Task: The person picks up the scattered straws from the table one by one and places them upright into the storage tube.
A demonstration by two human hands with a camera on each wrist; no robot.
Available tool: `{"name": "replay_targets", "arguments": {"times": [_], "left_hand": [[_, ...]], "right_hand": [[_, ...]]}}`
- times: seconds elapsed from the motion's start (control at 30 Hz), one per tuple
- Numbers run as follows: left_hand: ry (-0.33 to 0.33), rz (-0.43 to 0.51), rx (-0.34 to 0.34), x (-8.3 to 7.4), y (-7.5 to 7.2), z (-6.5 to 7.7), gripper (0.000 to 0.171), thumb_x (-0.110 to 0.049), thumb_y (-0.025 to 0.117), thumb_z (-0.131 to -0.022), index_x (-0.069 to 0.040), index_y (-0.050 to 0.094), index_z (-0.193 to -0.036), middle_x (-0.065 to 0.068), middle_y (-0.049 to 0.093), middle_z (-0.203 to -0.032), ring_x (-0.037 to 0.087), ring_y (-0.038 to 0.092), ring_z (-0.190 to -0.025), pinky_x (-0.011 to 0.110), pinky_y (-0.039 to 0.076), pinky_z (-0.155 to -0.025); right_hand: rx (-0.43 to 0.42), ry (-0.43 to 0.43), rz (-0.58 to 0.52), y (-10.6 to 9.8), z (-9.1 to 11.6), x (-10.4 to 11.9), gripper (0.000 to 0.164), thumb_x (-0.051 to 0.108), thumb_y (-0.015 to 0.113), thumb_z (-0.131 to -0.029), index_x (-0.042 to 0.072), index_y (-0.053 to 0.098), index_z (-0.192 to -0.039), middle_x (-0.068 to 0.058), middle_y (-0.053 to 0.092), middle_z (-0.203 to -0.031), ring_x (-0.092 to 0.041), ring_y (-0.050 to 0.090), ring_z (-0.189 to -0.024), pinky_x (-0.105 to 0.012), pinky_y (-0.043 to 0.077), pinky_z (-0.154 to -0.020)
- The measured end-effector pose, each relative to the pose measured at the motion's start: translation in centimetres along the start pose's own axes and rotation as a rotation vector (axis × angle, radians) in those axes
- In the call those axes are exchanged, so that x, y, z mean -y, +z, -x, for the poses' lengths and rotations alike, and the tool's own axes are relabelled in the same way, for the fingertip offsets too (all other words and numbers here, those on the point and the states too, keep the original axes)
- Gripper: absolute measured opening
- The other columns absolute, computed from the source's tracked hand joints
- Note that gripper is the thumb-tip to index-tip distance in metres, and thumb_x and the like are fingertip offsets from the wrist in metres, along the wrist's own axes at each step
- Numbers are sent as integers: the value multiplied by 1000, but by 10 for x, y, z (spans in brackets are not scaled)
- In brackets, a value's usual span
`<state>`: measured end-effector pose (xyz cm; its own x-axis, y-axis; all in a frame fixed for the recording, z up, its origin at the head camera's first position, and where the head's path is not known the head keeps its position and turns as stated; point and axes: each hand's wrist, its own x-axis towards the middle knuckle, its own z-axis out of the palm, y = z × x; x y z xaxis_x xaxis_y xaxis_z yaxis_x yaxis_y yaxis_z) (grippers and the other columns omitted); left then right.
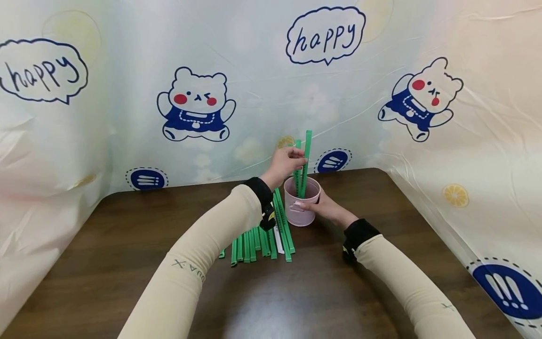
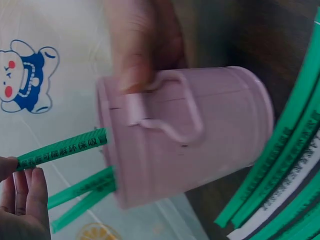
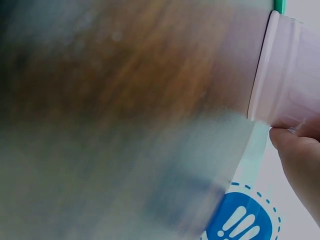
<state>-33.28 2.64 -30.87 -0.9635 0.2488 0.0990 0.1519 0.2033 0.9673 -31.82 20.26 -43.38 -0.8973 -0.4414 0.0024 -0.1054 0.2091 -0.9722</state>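
Observation:
A small pink metal bucket with a looped handle stands upright near the back of the table. My right hand grips its side, the thumb lying across the front near the handle. Above the rim, my left hand pinches the upper part of a green wrapped straw whose lower end is at the bucket's mouth. Two more green straws stick out of the bucket beside it. In the right wrist view the right thumb presses against the bucket's wall.
Left of the bucket, several green wrapped straws lie in a loose row on the brown table, partly hidden under the left forearm. A white straw lies among them. A printed curtain hangs close behind the table.

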Motion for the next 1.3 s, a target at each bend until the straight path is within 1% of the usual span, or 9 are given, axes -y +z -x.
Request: {"name": "replay_targets", "arguments": {"times": [0.23,0.4,0.53,0.7,0.83,0.93,1.03,1.17,1.3], "left_hand": [[-37,-65,3,18,-1,0,30,-3,66,-97,5,67,-126,25,69,-125,36,69,-115,42,59,-102],[-54,-73,0,26,-1,1,31,-3,66,-97,6,66,-127,25,69,-125,36,69,-115,39,61,-99],[-57,-92,5,27,-4,2,31,-5,64,-99,4,65,-128,24,67,-124,35,68,-114,40,59,-100],[-53,-134,20,18,-16,5,35,-9,63,-101,2,63,-134,23,66,-128,36,66,-117,43,57,-103],[-55,-123,-24,6,-40,2,37,-11,63,-101,1,61,-136,23,64,-131,38,65,-121,42,57,-103],[-65,-132,-61,-3,-68,2,38,-11,62,-101,2,61,-137,23,65,-133,37,65,-122,39,58,-103],[-90,-145,-81,-7,-100,8,39,-10,61,-102,3,59,-139,23,64,-137,35,64,-124,38,57,-105],[-146,-205,-78,-2,-139,20,41,-12,58,-104,4,56,-141,25,60,-142,36,62,-128,39,54,-110],[-189,-269,-51,14,-168,34,43,-12,55,-105,7,52,-143,29,57,-144,40,59,-131,44,51,-113]], "right_hand": [[0,-7,0,0,0,0,93,27,73,-94,11,11,-161,-23,29,-160,-38,32,-147,-59,27,-127],[-6,-30,-11,2,0,-1,93,26,75,-93,8,13,-160,-25,33,-158,-39,35,-144,-55,29,-125],[-8,-23,-3,1,2,-1,92,28,75,-93,8,14,-159,-24,34,-157,-38,36,-144,-55,29,-125],[-8,-8,0,2,2,1,90,24,74,-94,10,14,-160,-23,33,-159,-38,35,-145,-58,27,-127],[-25,1,8,3,2,4,92,23,74,-94,12,12,-162,-22,31,-160,-37,34,-146,-59,26,-127],[-30,-3,19,4,1,4,92,21,73,-94,11,12,-162,-22,30,-160,-38,33,-147,-58,25,-128],[-27,-7,18,3,1,3,93,19,73,-94,11,11,-162,-23,30,-161,-38,32,-148,-58,24,-128],[-33,2,15,4,2,1,93,19,73,-94,12,10,-162,-22,29,-161,-38,32,-149,-59,24,-128],[-31,9,18,3,3,3,93,24,74,-94,14,12,-162,-21,30,-161,-38,32,-149,-60,23,-129]]}}
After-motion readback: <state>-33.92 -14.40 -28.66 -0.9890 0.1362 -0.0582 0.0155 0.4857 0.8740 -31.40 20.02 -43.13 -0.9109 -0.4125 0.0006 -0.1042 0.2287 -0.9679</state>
